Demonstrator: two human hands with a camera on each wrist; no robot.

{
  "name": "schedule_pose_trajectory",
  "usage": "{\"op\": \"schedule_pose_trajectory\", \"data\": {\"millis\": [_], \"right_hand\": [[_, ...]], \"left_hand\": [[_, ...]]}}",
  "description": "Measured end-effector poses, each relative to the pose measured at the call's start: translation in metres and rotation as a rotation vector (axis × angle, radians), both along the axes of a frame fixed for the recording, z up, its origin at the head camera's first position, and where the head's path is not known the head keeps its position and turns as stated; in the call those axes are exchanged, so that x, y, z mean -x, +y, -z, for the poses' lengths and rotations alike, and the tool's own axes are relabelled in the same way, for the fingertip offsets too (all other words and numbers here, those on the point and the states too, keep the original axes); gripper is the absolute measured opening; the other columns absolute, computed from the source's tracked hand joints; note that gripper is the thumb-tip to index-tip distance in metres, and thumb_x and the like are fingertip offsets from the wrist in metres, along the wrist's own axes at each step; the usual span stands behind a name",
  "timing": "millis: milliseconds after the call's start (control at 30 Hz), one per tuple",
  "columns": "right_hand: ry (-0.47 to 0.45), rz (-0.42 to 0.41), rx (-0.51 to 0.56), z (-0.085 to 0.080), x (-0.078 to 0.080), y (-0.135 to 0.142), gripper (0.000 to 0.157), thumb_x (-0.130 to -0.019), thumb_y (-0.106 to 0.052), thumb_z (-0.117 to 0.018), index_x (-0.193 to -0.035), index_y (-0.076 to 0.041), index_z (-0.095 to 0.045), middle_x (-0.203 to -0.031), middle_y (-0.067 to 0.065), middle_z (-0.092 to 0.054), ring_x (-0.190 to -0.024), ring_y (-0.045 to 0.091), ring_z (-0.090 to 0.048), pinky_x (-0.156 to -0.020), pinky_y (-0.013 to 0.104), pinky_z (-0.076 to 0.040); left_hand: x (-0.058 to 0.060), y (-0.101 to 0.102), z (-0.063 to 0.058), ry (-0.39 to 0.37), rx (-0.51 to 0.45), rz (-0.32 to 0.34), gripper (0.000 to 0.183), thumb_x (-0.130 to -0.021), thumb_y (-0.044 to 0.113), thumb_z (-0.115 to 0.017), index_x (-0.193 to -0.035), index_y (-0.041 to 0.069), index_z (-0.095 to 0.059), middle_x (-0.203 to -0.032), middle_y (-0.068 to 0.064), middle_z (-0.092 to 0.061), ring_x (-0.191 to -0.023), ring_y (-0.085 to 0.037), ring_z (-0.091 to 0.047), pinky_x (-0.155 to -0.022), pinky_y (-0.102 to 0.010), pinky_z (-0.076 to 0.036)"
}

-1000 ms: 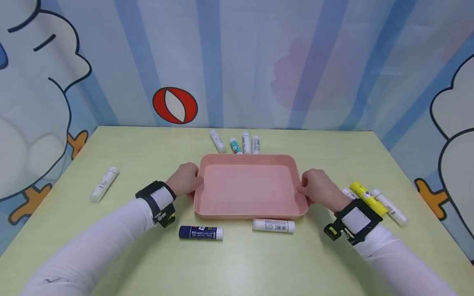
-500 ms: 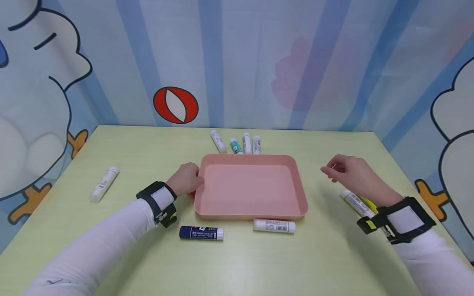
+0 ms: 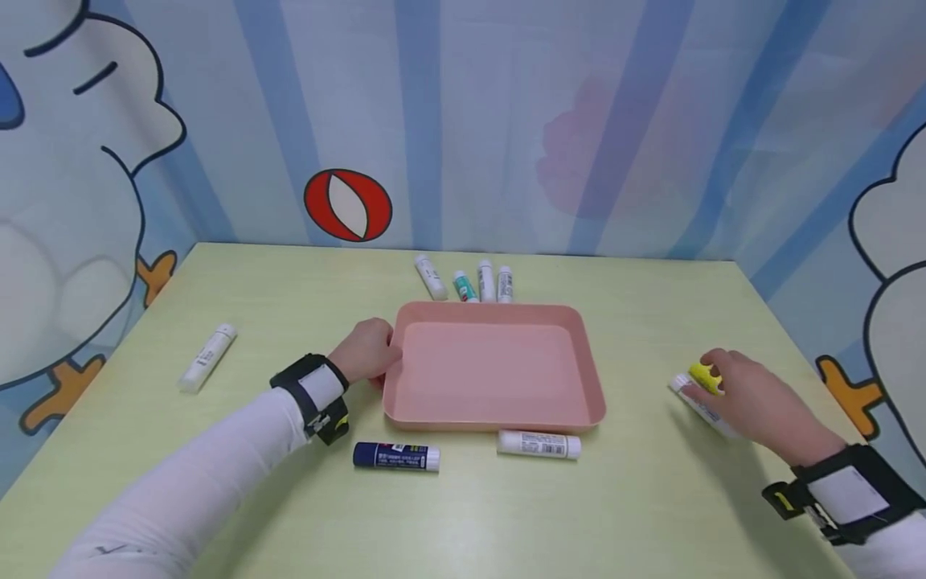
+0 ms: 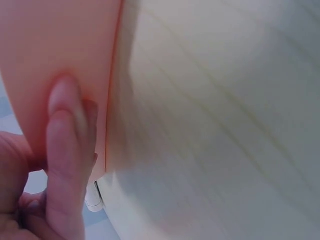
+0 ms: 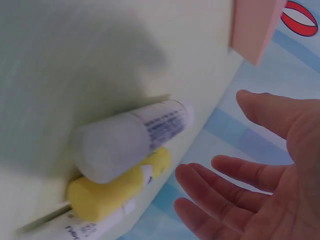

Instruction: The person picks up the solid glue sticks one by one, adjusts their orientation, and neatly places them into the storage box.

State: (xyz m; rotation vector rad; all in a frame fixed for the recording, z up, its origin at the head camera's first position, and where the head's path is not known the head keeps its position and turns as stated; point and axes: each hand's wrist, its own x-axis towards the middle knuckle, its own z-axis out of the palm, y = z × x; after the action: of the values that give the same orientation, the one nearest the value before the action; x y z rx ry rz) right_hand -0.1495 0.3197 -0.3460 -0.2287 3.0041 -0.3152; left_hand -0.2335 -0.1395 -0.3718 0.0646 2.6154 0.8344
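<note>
My left hand pinches the left edge of a shallow pink tray, thumb at the rim. In the left wrist view its fingers lie against the tray's outer wall. Over the right side of the table, my right hand reaches above a yellow glue stick and a white glue stick, partly covering both. Seen from the right wrist, the fingers are spread and relaxed, apart from the white glue stick and the yellow one below it. Another white glue stick lies alongside them.
A navy glue stick and a white one lie in front of the tray. Behind it are several small sticks, one teal. A white glue stick lies at far left. A printed curtain stands behind the table.
My right hand has let go of the tray's right edge and moved right, over the yellow and white glue sticks. My left hand keeps its grip; the tray has stayed put.
</note>
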Motion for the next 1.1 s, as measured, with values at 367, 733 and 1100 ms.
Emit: {"op": "schedule_pose_trajectory", "data": {"millis": [367, 733, 1100], "right_hand": [[0.032, 0.013, -0.072, 0.021, -0.008, 0.004, 0.038, -0.087, -0.016, -0.071, -0.099, 0.015, -0.054, -0.077, 0.014, -0.055, -0.061, 0.021, -0.050, -0.051, 0.035, -0.043], [-0.007, 0.037, -0.093, 0.029, -0.005, -0.002, 0.029, -0.081, -0.008, -0.076, -0.094, 0.013, -0.060, -0.078, 0.014, -0.059, -0.064, 0.022, -0.050, -0.056, 0.038, -0.045], [0.016, 0.021, -0.060, 0.034, -0.003, -0.003, 0.023, -0.081, -0.008, -0.073, -0.089, 0.009, -0.060, -0.074, 0.010, -0.056, -0.061, 0.020, -0.048, -0.053, 0.036, -0.042]], "left_hand": [[0.001, 0.000, 0.002, 0.020, 0.022, 0.012, 0.015, -0.096, 0.008, -0.049, -0.100, -0.003, -0.058, -0.077, -0.012, -0.062, -0.056, -0.018, -0.063, -0.051, -0.025, -0.052], [0.002, 0.000, 0.004, 0.016, 0.032, 0.008, 0.014, -0.097, 0.008, -0.050, -0.099, -0.002, -0.059, -0.076, -0.012, -0.062, -0.056, -0.018, -0.063, -0.051, -0.025, -0.051], [0.003, 0.001, 0.004, 0.013, 0.031, -0.007, 0.012, -0.095, 0.006, -0.049, -0.096, -0.002, -0.059, -0.076, -0.012, -0.062, -0.056, -0.018, -0.063, -0.050, -0.025, -0.051]]}}
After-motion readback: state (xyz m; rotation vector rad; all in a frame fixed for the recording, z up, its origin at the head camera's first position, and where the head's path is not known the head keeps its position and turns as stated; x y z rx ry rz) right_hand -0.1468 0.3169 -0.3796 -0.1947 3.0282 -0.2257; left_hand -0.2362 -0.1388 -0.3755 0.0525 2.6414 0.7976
